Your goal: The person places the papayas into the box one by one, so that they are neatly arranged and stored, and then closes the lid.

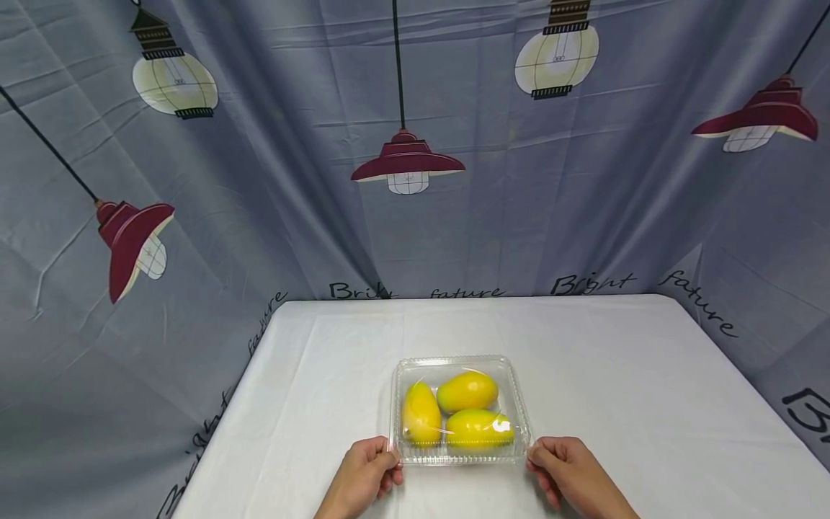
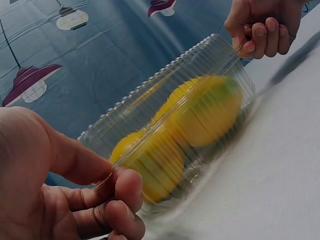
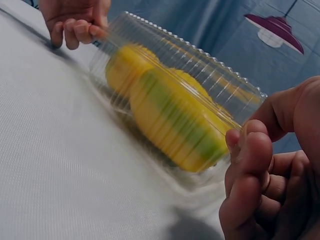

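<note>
A clear plastic clamshell box (image 1: 460, 362) with its lid down sits near the front of the table. Inside lie three yellow mangoes (image 1: 467, 391), some tinged green, as the right wrist view shows on one mango (image 3: 170, 117). My left hand (image 1: 364, 472) pinches the box's front left corner between thumb and fingers. At the front right corner, my right hand (image 1: 570, 472) pinches the edge the same way. Both wrist views show the ribbed side of the box between the two hands. Whether the box's base touches the cloth all round, I cannot tell.
A white cloth covers the table (image 1: 324, 375). Grey-blue curtains (image 1: 454, 238) printed with lamps and lettering stand along its back and sides.
</note>
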The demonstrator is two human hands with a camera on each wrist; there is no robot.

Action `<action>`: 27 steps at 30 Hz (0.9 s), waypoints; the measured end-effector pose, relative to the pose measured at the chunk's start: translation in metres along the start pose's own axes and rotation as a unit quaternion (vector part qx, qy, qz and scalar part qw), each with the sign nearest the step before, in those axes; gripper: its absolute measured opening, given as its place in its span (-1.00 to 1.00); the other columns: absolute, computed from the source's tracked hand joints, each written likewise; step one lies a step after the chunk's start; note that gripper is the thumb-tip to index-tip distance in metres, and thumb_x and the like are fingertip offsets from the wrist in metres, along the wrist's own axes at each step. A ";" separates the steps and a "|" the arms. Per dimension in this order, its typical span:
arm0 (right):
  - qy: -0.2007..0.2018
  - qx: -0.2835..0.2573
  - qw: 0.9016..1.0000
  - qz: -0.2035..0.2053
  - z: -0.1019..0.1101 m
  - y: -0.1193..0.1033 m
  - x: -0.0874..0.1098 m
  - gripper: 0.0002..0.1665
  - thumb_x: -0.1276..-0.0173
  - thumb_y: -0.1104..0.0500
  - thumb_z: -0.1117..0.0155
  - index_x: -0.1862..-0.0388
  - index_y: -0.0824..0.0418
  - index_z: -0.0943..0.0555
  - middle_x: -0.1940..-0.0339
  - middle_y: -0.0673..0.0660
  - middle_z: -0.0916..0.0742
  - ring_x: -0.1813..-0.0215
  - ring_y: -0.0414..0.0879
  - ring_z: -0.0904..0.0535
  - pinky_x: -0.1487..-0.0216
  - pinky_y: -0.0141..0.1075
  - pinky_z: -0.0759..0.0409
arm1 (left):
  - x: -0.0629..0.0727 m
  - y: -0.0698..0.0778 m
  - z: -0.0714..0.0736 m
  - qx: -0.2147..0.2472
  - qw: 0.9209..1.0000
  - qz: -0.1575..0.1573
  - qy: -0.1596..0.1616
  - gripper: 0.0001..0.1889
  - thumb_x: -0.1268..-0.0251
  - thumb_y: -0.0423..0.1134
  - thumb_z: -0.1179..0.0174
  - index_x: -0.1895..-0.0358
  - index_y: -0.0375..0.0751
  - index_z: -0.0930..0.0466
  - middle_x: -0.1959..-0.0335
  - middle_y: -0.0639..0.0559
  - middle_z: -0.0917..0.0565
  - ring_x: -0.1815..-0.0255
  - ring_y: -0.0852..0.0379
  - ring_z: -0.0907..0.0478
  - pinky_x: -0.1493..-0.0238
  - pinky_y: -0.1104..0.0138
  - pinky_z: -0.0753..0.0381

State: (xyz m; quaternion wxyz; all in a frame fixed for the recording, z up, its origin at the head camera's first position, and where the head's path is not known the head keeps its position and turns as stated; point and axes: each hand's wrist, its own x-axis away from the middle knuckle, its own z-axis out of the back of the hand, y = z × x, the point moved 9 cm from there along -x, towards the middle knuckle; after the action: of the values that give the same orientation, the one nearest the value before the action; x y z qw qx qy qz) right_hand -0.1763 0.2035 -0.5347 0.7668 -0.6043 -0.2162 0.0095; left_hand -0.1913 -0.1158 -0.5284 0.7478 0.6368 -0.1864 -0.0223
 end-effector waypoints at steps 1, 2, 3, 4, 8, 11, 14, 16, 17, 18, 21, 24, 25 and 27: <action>0.005 0.005 1.000 -0.003 0.000 0.000 0.000 -0.53 -0.73 0.16 -0.08 0.12 0.65 -0.54 0.58 -0.02 -0.59 0.61 -0.20 -0.50 0.53 -0.40 -0.55 | 0.000 0.001 0.000 -0.002 1.000 -0.004 0.000 -0.77 -0.51 -0.34 -0.15 0.31 -0.47 -0.60 0.56 0.12 -0.64 0.58 0.26 -0.42 0.54 0.48 -0.45; 0.009 0.008 1.000 -0.006 0.001 0.000 0.000 -0.54 -0.72 0.16 -0.09 0.13 0.64 -0.55 0.59 -0.02 -0.59 0.62 -0.20 -0.49 0.53 -0.40 -0.55 | 0.001 0.002 0.000 -0.005 1.000 -0.009 0.000 -0.76 -0.52 -0.33 -0.15 0.30 -0.49 -0.59 0.55 0.12 -0.64 0.58 0.27 -0.43 0.54 0.49 -0.45; 0.013 0.011 1.000 -0.006 0.001 0.000 0.000 -0.54 -0.72 0.15 -0.10 0.14 0.63 -0.55 0.59 -0.02 -0.58 0.62 -0.20 -0.49 0.54 -0.40 -0.54 | 0.001 0.002 0.000 -0.006 1.000 -0.011 0.000 -0.75 -0.52 -0.33 -0.16 0.28 -0.52 -0.59 0.55 0.12 -0.64 0.58 0.28 -0.43 0.53 0.49 -0.46; 0.017 0.013 1.000 -0.006 0.001 0.000 0.000 -0.54 -0.71 0.16 -0.10 0.15 0.62 -0.56 0.59 -0.02 -0.58 0.63 -0.20 -0.48 0.55 -0.40 -0.54 | 0.001 0.003 0.000 -0.007 1.000 -0.013 0.001 -0.74 -0.53 -0.33 -0.16 0.27 -0.54 -0.59 0.55 0.11 -0.64 0.57 0.28 -0.44 0.53 0.50 -0.47; 0.033 0.014 0.999 -0.006 0.001 0.000 0.000 -0.56 -0.67 0.16 -0.14 0.18 0.61 -0.57 0.61 -0.01 -0.57 0.65 -0.19 -0.46 0.59 -0.39 -0.51 | 0.001 0.003 0.000 -0.008 1.000 -0.012 0.008 -0.73 -0.54 -0.31 -0.18 0.27 -0.52 -0.60 0.55 0.11 -0.63 0.58 0.27 -0.44 0.53 0.49 -0.47; 0.047 0.014 0.999 -0.011 0.001 0.001 -0.001 -0.57 -0.67 0.15 -0.13 0.23 0.56 -0.57 0.61 0.00 -0.56 0.65 -0.17 -0.46 0.59 -0.38 -0.50 | 0.001 0.002 -0.001 -0.003 1.000 -0.007 0.014 -0.74 -0.53 -0.31 -0.17 0.29 -0.50 -0.61 0.56 0.11 -0.61 0.59 0.25 -0.42 0.55 0.48 -0.45; 0.061 0.015 0.998 -0.024 0.002 0.002 -0.002 -0.61 -0.67 0.14 -0.12 0.28 0.45 -0.60 0.61 0.00 -0.57 0.63 -0.15 -0.47 0.57 -0.38 -0.50 | -0.001 0.001 -0.002 0.009 1.000 -0.002 0.018 -0.74 -0.50 -0.34 -0.13 0.28 -0.56 -0.59 0.57 0.10 -0.59 0.59 0.24 -0.40 0.56 0.48 -0.44; 0.070 0.015 0.997 -0.032 0.003 0.002 -0.002 -0.64 -0.65 0.14 -0.11 0.30 0.37 -0.62 0.60 0.00 -0.59 0.61 -0.14 -0.49 0.56 -0.37 -0.51 | -0.001 0.000 -0.002 0.019 1.000 0.001 0.022 -0.74 -0.50 -0.35 -0.11 0.25 -0.59 -0.59 0.57 0.10 -0.58 0.59 0.22 -0.39 0.56 0.48 -0.44; 0.075 0.013 0.996 -0.036 0.003 0.002 -0.002 -0.65 -0.64 0.14 -0.12 0.30 0.35 -0.63 0.60 0.01 -0.60 0.61 -0.14 -0.49 0.55 -0.37 -0.53 | -0.002 0.000 -0.003 0.024 0.999 0.003 0.023 -0.74 -0.50 -0.36 -0.10 0.24 -0.60 -0.59 0.57 0.10 -0.57 0.58 0.22 -0.39 0.56 0.48 -0.45; 0.080 0.014 0.996 -0.036 0.004 0.001 -0.001 -0.66 -0.63 0.14 -0.13 0.30 0.35 -0.63 0.60 0.01 -0.60 0.60 -0.13 -0.50 0.55 -0.37 -0.53 | -0.002 0.000 -0.004 0.028 0.999 0.004 0.023 -0.73 -0.51 -0.35 -0.09 0.23 -0.60 -0.59 0.56 0.10 -0.57 0.58 0.21 -0.40 0.56 0.47 -0.45; 0.095 0.017 0.995 -0.040 0.008 0.001 0.000 -0.66 -0.61 0.15 -0.13 0.30 0.37 -0.63 0.60 0.02 -0.60 0.59 -0.13 -0.50 0.55 -0.36 -0.55 | -0.004 0.000 -0.007 0.032 0.999 0.001 0.015 -0.73 -0.56 -0.35 -0.07 0.20 -0.57 -0.60 0.52 0.09 -0.58 0.55 0.19 -0.42 0.54 0.46 -0.47; 0.090 0.016 0.995 -0.039 0.010 0.001 0.001 -0.64 -0.63 0.15 -0.12 0.28 0.40 -0.63 0.60 0.02 -0.61 0.58 -0.13 -0.50 0.54 -0.36 -0.56 | -0.004 0.000 -0.010 0.032 0.999 -0.001 0.009 -0.75 -0.58 -0.35 -0.07 0.18 -0.54 -0.61 0.49 0.07 -0.59 0.53 0.18 -0.44 0.53 0.46 -0.49; 0.085 0.014 0.995 -0.039 0.010 0.001 0.001 -0.64 -0.64 0.15 -0.12 0.27 0.41 -0.63 0.59 0.02 -0.61 0.58 -0.13 -0.50 0.53 -0.36 -0.57 | -0.004 0.000 -0.010 0.031 0.999 -0.001 0.009 -0.75 -0.59 -0.35 -0.07 0.18 -0.53 -0.62 0.48 0.07 -0.59 0.53 0.18 -0.44 0.52 0.46 -0.50; 0.070 0.011 0.997 -0.036 0.009 0.001 0.001 -0.63 -0.66 0.14 -0.13 0.24 0.43 -0.66 0.57 0.02 -0.64 0.56 -0.14 -0.52 0.50 -0.36 -0.60 | -0.003 0.001 -0.010 0.023 1.000 -0.001 0.013 -0.76 -0.59 -0.34 -0.08 0.17 -0.51 -0.62 0.48 0.06 -0.61 0.52 0.17 -0.46 0.52 0.46 -0.51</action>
State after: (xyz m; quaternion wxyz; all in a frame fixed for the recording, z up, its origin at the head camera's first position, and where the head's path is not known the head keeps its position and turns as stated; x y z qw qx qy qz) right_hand -0.1779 0.2125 -0.5337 0.7865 -0.5868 -0.1834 -0.0583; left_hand -0.1909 -0.1059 -0.5295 0.7349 0.6546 -0.1766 -0.0107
